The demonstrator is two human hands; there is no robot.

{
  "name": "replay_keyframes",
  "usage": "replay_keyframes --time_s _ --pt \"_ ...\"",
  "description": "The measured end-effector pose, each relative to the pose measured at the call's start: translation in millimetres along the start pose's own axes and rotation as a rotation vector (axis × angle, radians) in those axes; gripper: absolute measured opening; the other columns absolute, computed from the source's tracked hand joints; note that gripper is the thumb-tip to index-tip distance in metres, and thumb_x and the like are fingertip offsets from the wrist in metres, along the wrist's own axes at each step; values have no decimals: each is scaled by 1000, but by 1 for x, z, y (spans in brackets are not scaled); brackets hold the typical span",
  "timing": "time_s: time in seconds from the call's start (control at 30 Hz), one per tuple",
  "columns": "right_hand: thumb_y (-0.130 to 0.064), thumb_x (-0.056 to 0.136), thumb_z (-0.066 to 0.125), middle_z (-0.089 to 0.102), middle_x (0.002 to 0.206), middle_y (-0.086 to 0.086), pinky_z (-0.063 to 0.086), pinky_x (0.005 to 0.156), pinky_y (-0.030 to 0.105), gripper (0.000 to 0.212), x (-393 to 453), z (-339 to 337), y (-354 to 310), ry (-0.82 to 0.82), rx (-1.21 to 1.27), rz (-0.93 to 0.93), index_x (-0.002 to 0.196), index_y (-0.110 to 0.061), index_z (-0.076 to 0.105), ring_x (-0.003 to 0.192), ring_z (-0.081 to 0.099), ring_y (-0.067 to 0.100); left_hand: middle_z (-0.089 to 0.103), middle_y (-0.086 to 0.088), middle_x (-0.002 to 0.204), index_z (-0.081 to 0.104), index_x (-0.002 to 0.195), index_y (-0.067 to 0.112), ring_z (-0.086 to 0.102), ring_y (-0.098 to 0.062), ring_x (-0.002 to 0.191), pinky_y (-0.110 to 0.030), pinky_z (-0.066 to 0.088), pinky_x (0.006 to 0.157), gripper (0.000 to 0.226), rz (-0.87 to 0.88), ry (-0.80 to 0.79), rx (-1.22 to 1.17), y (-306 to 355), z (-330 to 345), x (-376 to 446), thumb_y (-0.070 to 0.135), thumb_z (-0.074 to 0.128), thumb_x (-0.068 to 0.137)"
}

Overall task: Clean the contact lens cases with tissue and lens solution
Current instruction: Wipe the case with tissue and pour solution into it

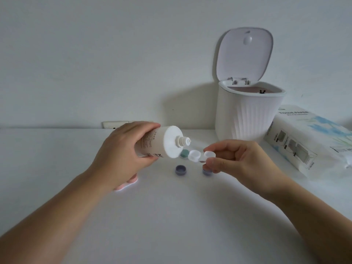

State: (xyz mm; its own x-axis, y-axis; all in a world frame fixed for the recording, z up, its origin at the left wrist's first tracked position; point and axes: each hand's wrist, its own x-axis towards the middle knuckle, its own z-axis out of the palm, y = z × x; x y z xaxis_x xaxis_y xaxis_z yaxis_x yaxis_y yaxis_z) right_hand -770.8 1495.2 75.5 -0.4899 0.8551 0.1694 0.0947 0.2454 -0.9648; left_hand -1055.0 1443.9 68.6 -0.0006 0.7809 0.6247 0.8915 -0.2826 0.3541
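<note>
You are at the rinse step: your left hand grips the solution bottle tilted, nozzle just left of the white lens case pinched in your right hand fingers, so next squeeze over its near well

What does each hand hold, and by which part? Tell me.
The left hand grips the solution bottle around its body, nozzle tilted toward the case. The right hand pinches the white lens case at its right-hand cup.
</note>
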Motion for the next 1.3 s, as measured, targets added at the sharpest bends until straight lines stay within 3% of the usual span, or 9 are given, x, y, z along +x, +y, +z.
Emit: replay_keyframes --time_s 0.07,0.13,0.53,0.63,0.73,0.9,1.03,1.3 --pt "-11 83 79 80 85 5 56 71 16 24 -1 0 -1 7 -22 0 106 -18 74 75 76 14 55 30 118 61 127 35 57 -7 110 -26 44 89 69 37 15 20 0 2 1 21 90 65" --pt "-14 82 80 80 85 2 57 72 17 21 -2 1 -1 18 -58 -6 101 -23 76 75 76 13 60 23 121 62 127 31 57 -9 113 -28 44 91 68 63 20 39 -1 3 2 21 90 66" --pt "-9 77 83 79 84 8 61 85 32 20 -5 4 -2 2 -78 -15 97 -11 77 85 76 32 62 14 126 64 126 27 50 -5 117 -27 41 89 69 82 1 65 -3 5 4 5 84 64" --pt "-19 70 87 80 86 6 62 85 33 23 -4 6 -2 -15 -85 -18 91 -14 78 83 77 26 60 17 125 62 124 27 50 -7 118 -25 40 88 70 113 13 56 -3 5 5 -1 81 63" --pt "-33 62 86 80 87 2 61 82 27 32 -3 6 -1 -44 -94 -33 90 -20 78 82 77 16 60 13 126 62 124 25 51 -14 121 -24 39 97 71 161 26 60 -4 6 7 -5 79 62" --pt "-33 63 85 80 88 2 61 81 26 30 -3 6 -1 -70 -83 -47 90 -22 78 81 76 15 59 11 128 59 125 25 49 -20 125 -23 27 115 73 198 29 67 -8 7 8 -6 79 63" --pt "-30 65 85 80 90 4 61 86 33 29 -3 7 -1 -64 -68 -38 91 -20 78 83 76 17 58 10 127 58 125 24 49 -20 122 -25 23 120 73 218 29 73 -7 7 9 -7 80 63" --pt "-29 64 85 80 89 6 62 83 30 31 -4 7 0 -37 -51 -38 91 -17 77 82 77 18 57 5 127 57 125 20 42 -21 123 -22 17 120 69 223 50 89 0 4 8 -8 80 66"
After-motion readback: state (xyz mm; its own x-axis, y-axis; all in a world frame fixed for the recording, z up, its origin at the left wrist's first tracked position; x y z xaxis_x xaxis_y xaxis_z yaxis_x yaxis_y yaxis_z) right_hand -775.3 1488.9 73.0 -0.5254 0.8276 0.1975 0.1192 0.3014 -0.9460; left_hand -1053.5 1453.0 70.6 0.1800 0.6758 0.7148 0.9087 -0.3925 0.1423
